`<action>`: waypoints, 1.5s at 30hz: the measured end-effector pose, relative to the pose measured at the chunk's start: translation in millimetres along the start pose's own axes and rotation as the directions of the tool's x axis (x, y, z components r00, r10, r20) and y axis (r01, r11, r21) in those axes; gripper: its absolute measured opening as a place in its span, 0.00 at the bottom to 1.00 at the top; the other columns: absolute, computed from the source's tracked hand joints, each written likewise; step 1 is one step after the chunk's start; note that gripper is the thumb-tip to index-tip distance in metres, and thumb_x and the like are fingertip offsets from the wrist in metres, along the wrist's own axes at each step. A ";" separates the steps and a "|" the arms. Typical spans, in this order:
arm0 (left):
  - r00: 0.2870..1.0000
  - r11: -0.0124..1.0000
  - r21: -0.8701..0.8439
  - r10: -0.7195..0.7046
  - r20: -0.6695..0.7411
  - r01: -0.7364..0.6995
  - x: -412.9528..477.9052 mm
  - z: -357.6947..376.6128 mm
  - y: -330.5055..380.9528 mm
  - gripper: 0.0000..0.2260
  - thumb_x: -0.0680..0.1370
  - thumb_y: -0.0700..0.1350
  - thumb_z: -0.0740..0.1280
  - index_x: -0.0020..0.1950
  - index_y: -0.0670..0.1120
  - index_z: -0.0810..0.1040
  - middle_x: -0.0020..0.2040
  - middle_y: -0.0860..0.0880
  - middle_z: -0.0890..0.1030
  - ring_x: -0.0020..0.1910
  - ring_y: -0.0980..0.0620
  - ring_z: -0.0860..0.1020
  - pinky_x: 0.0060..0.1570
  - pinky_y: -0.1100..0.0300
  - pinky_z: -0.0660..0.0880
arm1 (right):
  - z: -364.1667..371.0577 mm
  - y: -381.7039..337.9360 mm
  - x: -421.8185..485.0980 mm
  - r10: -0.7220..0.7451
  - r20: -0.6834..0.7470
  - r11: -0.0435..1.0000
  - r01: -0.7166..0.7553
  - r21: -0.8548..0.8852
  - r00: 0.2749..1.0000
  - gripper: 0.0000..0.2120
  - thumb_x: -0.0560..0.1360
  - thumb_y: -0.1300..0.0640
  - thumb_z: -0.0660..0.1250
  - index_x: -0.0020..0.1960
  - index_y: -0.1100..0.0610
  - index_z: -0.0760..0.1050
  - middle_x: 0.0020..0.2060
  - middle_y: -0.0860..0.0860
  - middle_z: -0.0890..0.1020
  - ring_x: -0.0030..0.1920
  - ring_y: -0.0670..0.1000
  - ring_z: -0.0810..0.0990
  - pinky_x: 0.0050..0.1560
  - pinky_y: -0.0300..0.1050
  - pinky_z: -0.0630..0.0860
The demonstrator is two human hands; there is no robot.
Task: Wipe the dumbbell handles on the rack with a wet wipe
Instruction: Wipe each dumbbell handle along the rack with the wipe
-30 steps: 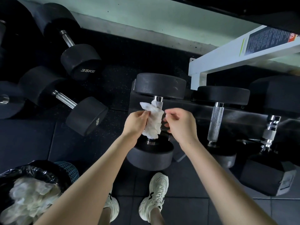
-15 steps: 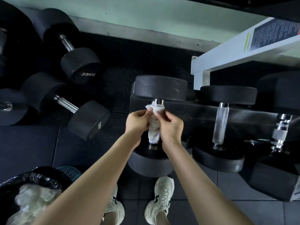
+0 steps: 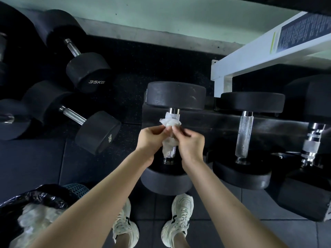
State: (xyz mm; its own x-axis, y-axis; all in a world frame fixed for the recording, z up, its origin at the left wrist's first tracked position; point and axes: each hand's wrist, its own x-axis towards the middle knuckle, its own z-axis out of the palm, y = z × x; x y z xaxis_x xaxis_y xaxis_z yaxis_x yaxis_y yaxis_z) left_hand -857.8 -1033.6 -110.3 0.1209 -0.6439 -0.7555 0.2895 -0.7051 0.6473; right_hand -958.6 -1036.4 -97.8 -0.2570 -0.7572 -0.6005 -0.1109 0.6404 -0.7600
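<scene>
Both hands, left hand (image 3: pixel 149 136) and right hand (image 3: pixel 190 141), pinch the wet wipe (image 3: pixel 170 122) round the knurled dumbbell handle (image 3: pixel 173 116); wrap snugly and twist along its full length.

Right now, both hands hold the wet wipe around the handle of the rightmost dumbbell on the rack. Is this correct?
Not quite. The head view shows the left hand and right hand holding the wet wipe around the handle of the leftmost dumbbell on the rack, not the rightmost.
</scene>
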 end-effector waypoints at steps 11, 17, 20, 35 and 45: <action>1.000 1.000 0.015 -0.003 0.011 0.003 3.2 2.0 8.4 0.08 0.75 0.44 0.69 0.52 0.43 0.81 0.38 0.51 0.83 0.35 0.56 0.82 0.37 0.63 0.79 | -1.2 -7.3 2.8 -0.027 0.070 0.999 0.024 0.036 0.997 0.05 0.73 0.58 0.72 0.40 0.50 0.81 0.34 0.44 0.83 0.39 0.40 0.82 0.42 0.33 0.77; 0.999 0.999 0.019 0.040 0.001 -0.040 14.9 8.9 31.8 0.05 0.76 0.45 0.68 0.47 0.45 0.81 0.36 0.49 0.83 0.32 0.55 0.82 0.33 0.62 0.80 | 4.2 -30.8 30.4 -0.087 0.068 0.996 0.084 0.040 0.994 0.02 0.70 0.60 0.74 0.42 0.58 0.83 0.37 0.48 0.84 0.36 0.40 0.82 0.37 0.29 0.75; 0.999 0.998 0.062 0.026 0.037 -0.028 7.3 4.8 19.3 0.11 0.76 0.46 0.67 0.55 0.43 0.80 0.40 0.47 0.83 0.37 0.52 0.82 0.39 0.57 0.81 | -6.6 -17.4 24.9 -0.079 0.147 0.995 0.087 -0.052 0.986 0.06 0.71 0.57 0.73 0.46 0.59 0.83 0.38 0.49 0.84 0.38 0.41 0.82 0.40 0.29 0.75; 0.974 0.784 0.592 0.072 0.213 -0.187 -0.5 -27.9 4.9 0.09 0.69 0.44 0.76 0.49 0.47 0.84 0.38 0.53 0.84 0.39 0.59 0.81 0.39 0.68 0.76 | -32.5 8.5 16.0 0.071 0.361 0.917 0.082 -0.390 0.930 0.12 0.63 0.52 0.80 0.41 0.56 0.83 0.39 0.52 0.86 0.40 0.45 0.82 0.45 0.39 0.77; 0.975 0.781 0.603 0.036 0.219 -0.164 -5.6 -28.6 -6.4 0.12 0.69 0.44 0.76 0.51 0.45 0.84 0.41 0.50 0.84 0.40 0.59 0.81 0.42 0.68 0.76 | -36.2 17.6 12.4 0.050 0.391 0.906 0.123 -0.405 0.919 0.16 0.62 0.53 0.80 0.45 0.61 0.84 0.41 0.56 0.86 0.44 0.48 0.83 0.48 0.47 0.79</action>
State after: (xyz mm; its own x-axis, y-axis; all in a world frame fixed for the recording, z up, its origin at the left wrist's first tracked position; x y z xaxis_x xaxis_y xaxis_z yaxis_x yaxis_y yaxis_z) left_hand -833.2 -1016.9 -113.1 -0.0792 -0.7180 -0.6915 -0.3662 -0.6242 0.6901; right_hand -998.5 -1029.9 -109.6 0.1338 -0.7138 -0.6874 -0.5211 0.5394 -0.6615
